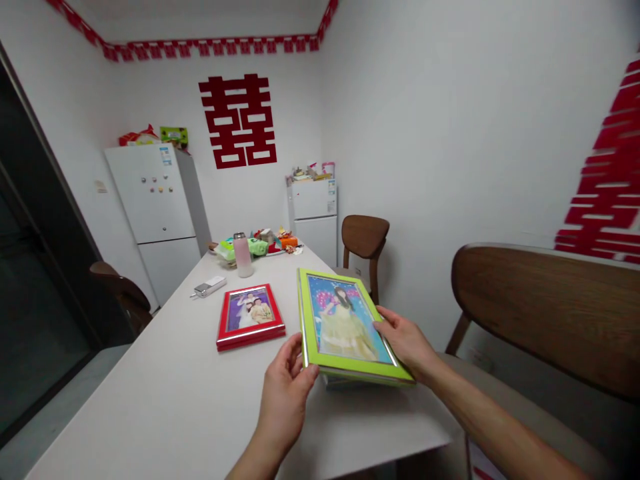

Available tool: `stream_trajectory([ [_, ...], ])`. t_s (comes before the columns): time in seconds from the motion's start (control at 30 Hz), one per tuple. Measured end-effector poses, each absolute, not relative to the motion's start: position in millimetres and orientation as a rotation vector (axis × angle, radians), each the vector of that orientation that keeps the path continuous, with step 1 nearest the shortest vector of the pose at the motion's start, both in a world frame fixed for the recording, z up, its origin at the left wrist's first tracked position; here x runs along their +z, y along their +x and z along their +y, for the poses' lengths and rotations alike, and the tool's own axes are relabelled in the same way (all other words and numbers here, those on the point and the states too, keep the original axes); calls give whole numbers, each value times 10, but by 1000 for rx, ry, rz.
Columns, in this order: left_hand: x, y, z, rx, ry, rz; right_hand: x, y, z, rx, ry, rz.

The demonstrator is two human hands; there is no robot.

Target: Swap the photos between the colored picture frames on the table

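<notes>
A green picture frame (345, 323) with a photo of a person in a yellow dress is held just above the white table (165, 393), over another frame lying beneath it. My left hand (285, 393) grips its near left corner, thumb on the green border. My right hand (405, 340) grips the right edge, fingers curled around it. A red picture frame (249, 315) lies flat on the table to the left, stacked on another red frame.
A pink bottle (243, 255), a small silver device (208, 287) and a pile of colourful items (265, 243) sit at the table's far end. Wooden chairs stand at right (545, 313), far right (365, 240) and left (120, 293). Two white fridges (155, 213) line the back wall.
</notes>
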State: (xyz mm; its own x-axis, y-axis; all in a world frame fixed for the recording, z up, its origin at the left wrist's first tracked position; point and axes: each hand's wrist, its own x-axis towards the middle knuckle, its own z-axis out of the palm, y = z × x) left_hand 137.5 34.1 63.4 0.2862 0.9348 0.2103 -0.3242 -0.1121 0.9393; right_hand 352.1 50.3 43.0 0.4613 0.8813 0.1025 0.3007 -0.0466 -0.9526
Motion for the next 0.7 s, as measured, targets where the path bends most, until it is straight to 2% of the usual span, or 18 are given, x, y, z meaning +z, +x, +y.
stream_trajectory([
  [0.07,444,1513,459,1189,1260,736,408,3710,602,498,-1780,-1182],
  [0.2,183,1680,578,1161,1328,837,318,3900,737,402,-1918,-1281],
  [0.47,40,1634,586,1071,1323,984,234,3965,797,203,-2085,-1505],
  [0.57,47,1495,649,1066,1262,1018,370,3791,792,89,-2073,-1574],
  [0.7,83,1184,809,1142,1093,1081,545,3126,869,32,-1855,-1839],
])
